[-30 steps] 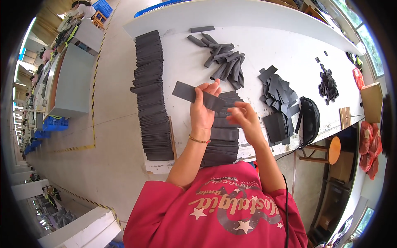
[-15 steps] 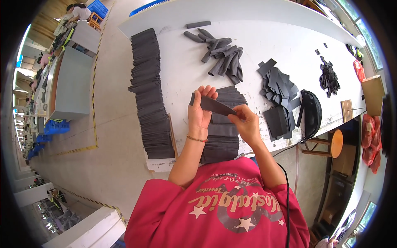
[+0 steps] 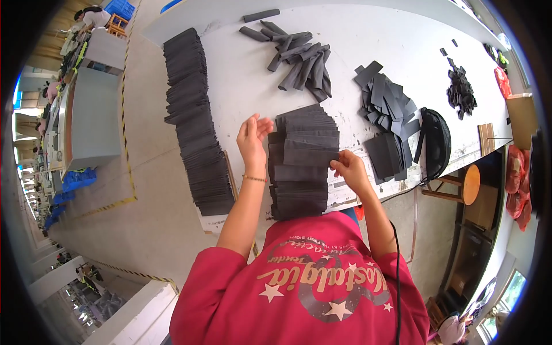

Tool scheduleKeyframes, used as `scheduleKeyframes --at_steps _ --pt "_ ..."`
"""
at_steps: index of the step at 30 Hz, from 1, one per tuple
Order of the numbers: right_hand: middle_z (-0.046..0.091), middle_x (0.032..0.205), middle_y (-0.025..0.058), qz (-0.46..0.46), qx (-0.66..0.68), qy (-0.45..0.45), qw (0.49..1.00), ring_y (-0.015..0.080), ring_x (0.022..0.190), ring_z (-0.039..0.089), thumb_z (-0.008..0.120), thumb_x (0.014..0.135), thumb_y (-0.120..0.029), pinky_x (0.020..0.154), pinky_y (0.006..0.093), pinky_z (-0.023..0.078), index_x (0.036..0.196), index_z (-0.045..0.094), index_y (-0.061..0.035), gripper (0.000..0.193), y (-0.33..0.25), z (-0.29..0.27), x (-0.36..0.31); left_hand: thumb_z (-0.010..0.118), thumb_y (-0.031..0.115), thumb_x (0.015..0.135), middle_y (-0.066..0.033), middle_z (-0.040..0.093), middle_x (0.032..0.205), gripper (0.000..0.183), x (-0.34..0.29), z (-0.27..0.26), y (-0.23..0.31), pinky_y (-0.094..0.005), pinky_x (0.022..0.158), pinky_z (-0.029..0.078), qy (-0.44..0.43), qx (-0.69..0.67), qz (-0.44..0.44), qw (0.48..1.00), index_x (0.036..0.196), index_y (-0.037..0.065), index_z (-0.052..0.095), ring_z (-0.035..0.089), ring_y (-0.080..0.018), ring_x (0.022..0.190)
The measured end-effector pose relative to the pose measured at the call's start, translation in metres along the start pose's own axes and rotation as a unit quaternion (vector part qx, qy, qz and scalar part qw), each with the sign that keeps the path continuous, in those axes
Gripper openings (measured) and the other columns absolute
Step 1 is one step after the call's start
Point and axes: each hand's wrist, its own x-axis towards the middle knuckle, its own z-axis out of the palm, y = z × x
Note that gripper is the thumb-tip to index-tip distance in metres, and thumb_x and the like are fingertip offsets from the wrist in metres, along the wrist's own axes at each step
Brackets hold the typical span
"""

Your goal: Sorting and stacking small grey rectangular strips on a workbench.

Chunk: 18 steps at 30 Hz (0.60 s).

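My right hand [image 3: 350,169] pinches the right end of a dark grey fabric strip [image 3: 310,150]. That strip lies flat across a row of overlapping strips [image 3: 301,192] in front of me. My left hand [image 3: 253,138] is raised just left of the row, fingers stretched out and nothing in it. Further left runs a long, tightly layered row of dark fabric pieces [image 3: 192,118]. Beyond my hands lies a loose heap of rolled or folded dark fabric pieces [image 3: 302,57], with a single piece [image 3: 261,15] behind it.
On the white table [image 3: 345,34], right of my right hand, are a pile of flat dark pieces [image 3: 386,100], a black mesh-like item [image 3: 435,144] and a heap of small dark pieces [image 3: 461,92]. A round-topped wooden stool [image 3: 471,185] stands beyond the table's near edge.
The strip held between both hands has come down onto the row. My left hand has let go and moved left; my right hand still grips one end, slightly lower.
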Motion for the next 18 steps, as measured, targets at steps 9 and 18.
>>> scheduleKeyframes --at_steps 9,18 --pt "0.062 0.078 0.0147 -0.049 -0.32 0.336 0.884 0.0322 0.072 0.062 0.068 0.084 -0.014 0.065 0.0417 0.048 0.084 0.061 -0.0025 0.013 0.091 -0.072 0.002 0.074 0.019 0.079 -0.0089 0.07 0.088 0.024 0.156 0.065 -0.053 -0.0332 0.074 0.052 -0.074 0.458 0.225 0.856 0.097 0.005 0.069 0.066 -0.019 0.078" --pt "0.056 0.104 0.0144 -0.064 -0.548 0.314 0.772 0.0307 0.097 0.053 0.069 0.08 -0.016 0.079 0.0387 0.044 0.116 0.055 0.0011 0.042 0.121 -0.061 0.023 0.075 0.017 0.079 -0.0119 0.069 0.081 0.023 0.193 0.081 -0.088 -0.035 0.07 0.052 -0.121 0.612 0.135 0.77 0.09 -0.001 0.066 0.066 -0.0234 0.074"
